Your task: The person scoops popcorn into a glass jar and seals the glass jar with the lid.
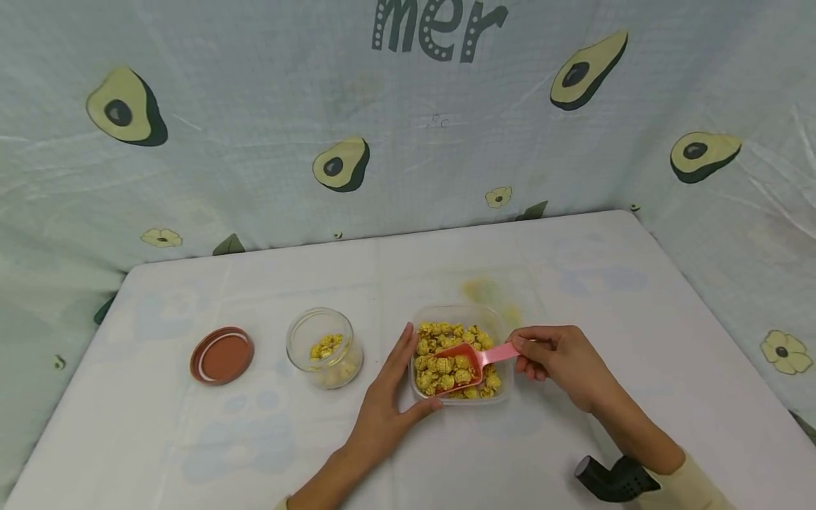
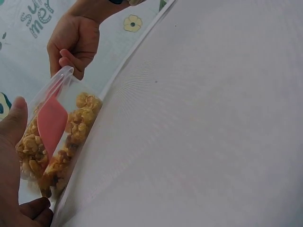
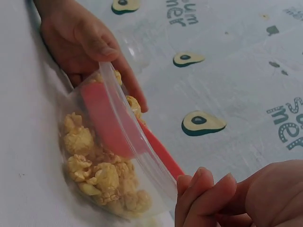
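The right hand [image 1: 551,358] pinches the handle of a pink scoop [image 1: 486,356] between thumb and fingers, the grip closed down on it just beyond the right rim of the clear plastic tub [image 1: 468,401]. The left hand [image 1: 382,411] is spread wide, thumb well apart from the fingers — it touches the tub, fingers along the left wall and thumb at the near corner, and has no hold on the scoop.

The scoop's bowl lies inside the tub, tilted, with several pieces of yellow popcorn [image 1: 451,372] in it; more popcorn sits around it, and through the tub's wall both wrist views show the pink bowl among the pieces.

To the left of the tub, near but apart from the left hand, stands a glass jar [image 1: 355,363] with some popcorn inside. Farther left of the tub, beyond the jar, is a round reddish-brown lid [image 1: 222,356].

Nearer the person than the tub, and to its right, a black device [image 1: 615,479] sits at a pale sleeve [image 1: 685,492]. Behind the tub, past the white-covered table [image 1: 510,460], hangs a pale cloth [image 1: 255,92] — printed with avocados and flowers.
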Motion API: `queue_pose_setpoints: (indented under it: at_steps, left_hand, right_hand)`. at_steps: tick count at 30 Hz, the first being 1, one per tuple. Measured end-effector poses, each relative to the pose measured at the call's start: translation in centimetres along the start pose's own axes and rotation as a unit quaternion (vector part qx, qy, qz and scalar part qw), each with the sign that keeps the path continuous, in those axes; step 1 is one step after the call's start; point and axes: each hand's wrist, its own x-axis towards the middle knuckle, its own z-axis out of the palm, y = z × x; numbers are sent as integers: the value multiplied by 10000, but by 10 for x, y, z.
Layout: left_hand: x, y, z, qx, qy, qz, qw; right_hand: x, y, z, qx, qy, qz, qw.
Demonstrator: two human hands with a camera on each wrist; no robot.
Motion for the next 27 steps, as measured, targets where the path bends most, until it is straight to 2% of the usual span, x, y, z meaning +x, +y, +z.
queue_pose_setpoints:
  at_steps: [6, 15, 27]
  left_hand:
    - [0, 0, 1, -10, -10, -7, 10000]
    - [1, 0, 2, 17, -8, 107, 9999]
    - [0, 1, 1, 13, -25, -8, 10000]
  right_hand:
    - [1, -1, -3, 326, -67, 128, 9994]
    - [0, 3, -10, 405, -58, 99, 9991]
    - [-1, -1, 2, 537, -131, 70, 9984]
